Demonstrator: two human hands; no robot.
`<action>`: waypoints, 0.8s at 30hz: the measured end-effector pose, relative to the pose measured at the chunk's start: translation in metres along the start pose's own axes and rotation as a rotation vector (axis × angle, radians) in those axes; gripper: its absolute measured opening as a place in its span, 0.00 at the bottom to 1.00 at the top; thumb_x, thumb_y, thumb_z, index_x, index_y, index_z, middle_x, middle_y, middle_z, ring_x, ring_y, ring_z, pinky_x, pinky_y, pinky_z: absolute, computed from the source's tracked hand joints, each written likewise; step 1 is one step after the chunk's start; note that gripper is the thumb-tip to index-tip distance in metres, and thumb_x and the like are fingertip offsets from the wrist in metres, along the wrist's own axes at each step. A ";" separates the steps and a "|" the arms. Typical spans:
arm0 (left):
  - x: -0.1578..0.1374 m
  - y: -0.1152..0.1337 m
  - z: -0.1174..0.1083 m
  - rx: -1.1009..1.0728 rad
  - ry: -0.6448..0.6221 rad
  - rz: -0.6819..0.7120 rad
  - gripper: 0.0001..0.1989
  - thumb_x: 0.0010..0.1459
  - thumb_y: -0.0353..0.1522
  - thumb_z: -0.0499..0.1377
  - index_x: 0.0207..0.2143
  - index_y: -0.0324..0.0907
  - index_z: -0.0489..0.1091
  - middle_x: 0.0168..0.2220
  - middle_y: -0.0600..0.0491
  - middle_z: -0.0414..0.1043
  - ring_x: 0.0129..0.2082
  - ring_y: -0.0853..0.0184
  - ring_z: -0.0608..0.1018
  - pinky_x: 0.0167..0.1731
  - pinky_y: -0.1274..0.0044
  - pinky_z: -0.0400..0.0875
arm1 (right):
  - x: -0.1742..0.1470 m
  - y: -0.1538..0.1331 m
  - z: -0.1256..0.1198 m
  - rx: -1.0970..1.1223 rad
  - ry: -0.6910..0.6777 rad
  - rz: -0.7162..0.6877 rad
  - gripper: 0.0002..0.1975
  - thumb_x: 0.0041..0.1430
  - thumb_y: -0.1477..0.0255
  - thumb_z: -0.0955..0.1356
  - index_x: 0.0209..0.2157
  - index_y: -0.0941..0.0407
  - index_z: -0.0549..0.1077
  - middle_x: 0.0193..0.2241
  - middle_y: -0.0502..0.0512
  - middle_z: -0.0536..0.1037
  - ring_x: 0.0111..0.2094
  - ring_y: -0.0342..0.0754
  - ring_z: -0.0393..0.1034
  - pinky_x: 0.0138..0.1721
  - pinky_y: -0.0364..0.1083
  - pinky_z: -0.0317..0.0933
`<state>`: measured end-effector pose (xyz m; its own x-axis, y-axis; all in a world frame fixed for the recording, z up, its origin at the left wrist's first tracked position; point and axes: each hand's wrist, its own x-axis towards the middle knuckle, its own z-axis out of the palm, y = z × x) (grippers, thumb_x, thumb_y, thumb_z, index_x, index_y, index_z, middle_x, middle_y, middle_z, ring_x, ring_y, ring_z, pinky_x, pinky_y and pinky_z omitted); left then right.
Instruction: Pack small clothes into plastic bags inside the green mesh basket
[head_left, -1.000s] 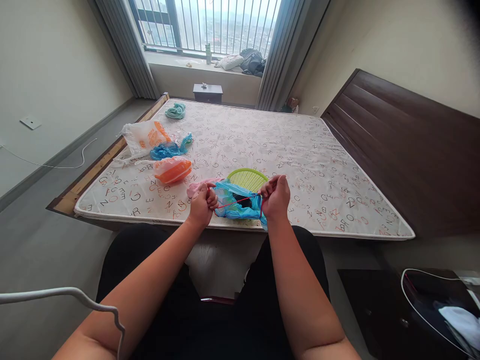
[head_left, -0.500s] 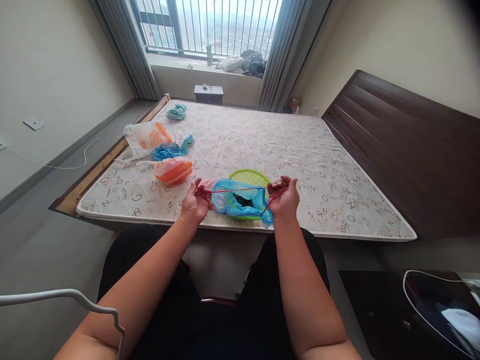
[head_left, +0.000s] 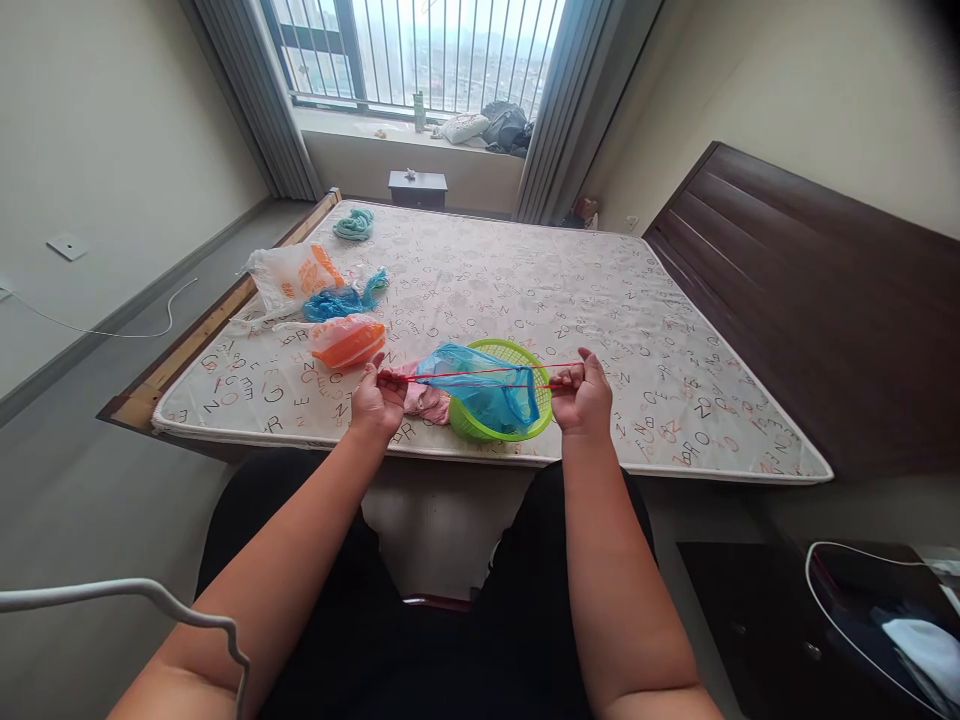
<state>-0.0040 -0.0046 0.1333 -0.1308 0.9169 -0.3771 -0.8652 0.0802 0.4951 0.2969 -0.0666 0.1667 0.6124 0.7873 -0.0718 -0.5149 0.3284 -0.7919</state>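
Observation:
A thin blue plastic drawstring bag (head_left: 480,385) hangs over a lime-green basket (head_left: 540,420) near the front of the mattress. Its red drawstring (head_left: 472,373) is stretched taut from side to side. My left hand (head_left: 379,398) is closed on the string's left end. On the right end, my right hand (head_left: 582,395) pinches the string, palm turned up. The bag's mouth is drawn narrow, and what lies inside cannot be made out. A pink cloth (head_left: 427,402) lies on the mattress against the basket's left side.
The patterned mattress (head_left: 675,390) spans the bed. Orange-and-white plastic bags (head_left: 349,342), a blue plastic bag (head_left: 337,302) and a rolled teal cloth (head_left: 354,225) lie along its left side. A dark headboard (head_left: 810,290) stands at right. A white cable (head_left: 112,590) crosses my left arm.
My hands have moved apart, pulling the red string. The bag's mouth has narrowed from a wide opening that showed something dark inside, and the bag has lifted a little.

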 end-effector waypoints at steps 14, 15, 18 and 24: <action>-0.014 -0.015 0.002 0.046 -0.068 -0.046 0.12 0.72 0.35 0.55 0.53 0.43 0.72 0.38 0.50 0.80 0.37 0.67 0.84 0.45 0.71 0.79 | -0.011 -0.007 0.012 0.088 0.007 -0.166 0.29 0.59 0.67 0.71 0.60 0.32 0.66 0.65 0.45 0.68 0.43 0.46 0.75 0.41 0.55 0.77; -0.015 -0.015 0.003 0.048 -0.081 -0.050 0.13 0.71 0.36 0.56 0.55 0.45 0.71 0.40 0.50 0.80 0.39 0.66 0.85 0.46 0.69 0.79 | -0.013 -0.008 0.014 0.071 0.013 -0.155 0.31 0.59 0.68 0.71 0.61 0.31 0.64 0.66 0.45 0.66 0.39 0.44 0.74 0.40 0.54 0.77; -0.018 -0.017 0.006 0.052 -0.129 -0.059 0.18 0.71 0.39 0.57 0.61 0.49 0.67 0.41 0.49 0.80 0.42 0.63 0.85 0.47 0.67 0.79 | -0.017 -0.007 0.017 0.004 -0.016 -0.153 0.35 0.58 0.70 0.70 0.64 0.31 0.62 0.69 0.45 0.62 0.29 0.39 0.67 0.32 0.47 0.76; -0.021 -0.019 0.007 0.115 -0.260 -0.032 0.12 0.71 0.32 0.56 0.53 0.43 0.73 0.21 0.61 0.65 0.22 0.74 0.74 0.32 0.80 0.76 | -0.026 0.000 0.024 -0.198 -0.123 -0.154 0.30 0.58 0.72 0.68 0.61 0.36 0.68 0.65 0.47 0.69 0.20 0.35 0.54 0.16 0.37 0.57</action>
<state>0.0189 -0.0226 0.1373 0.0375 0.9814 -0.1882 -0.8041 0.1414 0.5774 0.2669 -0.0752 0.1832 0.5910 0.7973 0.1229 -0.2867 0.3500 -0.8918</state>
